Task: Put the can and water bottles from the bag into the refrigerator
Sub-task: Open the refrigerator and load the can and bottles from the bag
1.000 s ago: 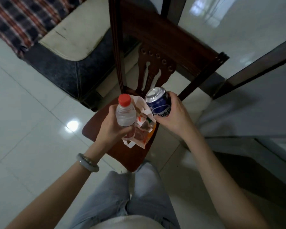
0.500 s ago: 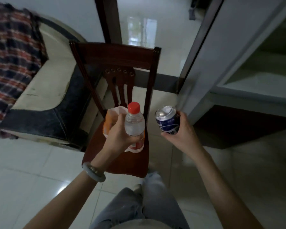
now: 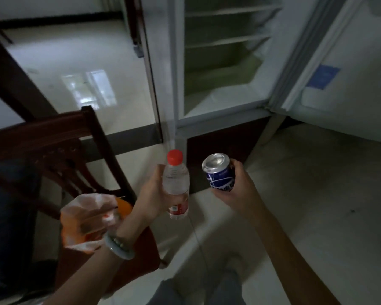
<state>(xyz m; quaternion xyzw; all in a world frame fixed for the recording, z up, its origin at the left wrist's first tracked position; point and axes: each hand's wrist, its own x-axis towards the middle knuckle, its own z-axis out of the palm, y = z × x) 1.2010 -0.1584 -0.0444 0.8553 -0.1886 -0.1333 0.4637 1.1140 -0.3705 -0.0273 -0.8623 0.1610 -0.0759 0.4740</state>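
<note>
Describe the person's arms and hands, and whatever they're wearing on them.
The left forearm and right forearm are bare, with no sleeves in view. The left hand has a smooth, pale grey-green bangle round its wrist. The right hand and its wrist wear nothing that shows: no glove, watch or bracelet.

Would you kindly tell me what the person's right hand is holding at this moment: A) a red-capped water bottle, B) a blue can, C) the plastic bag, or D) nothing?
B: the right hand grips the blue can, while the left hand holds the red-capped water bottle.
</note>
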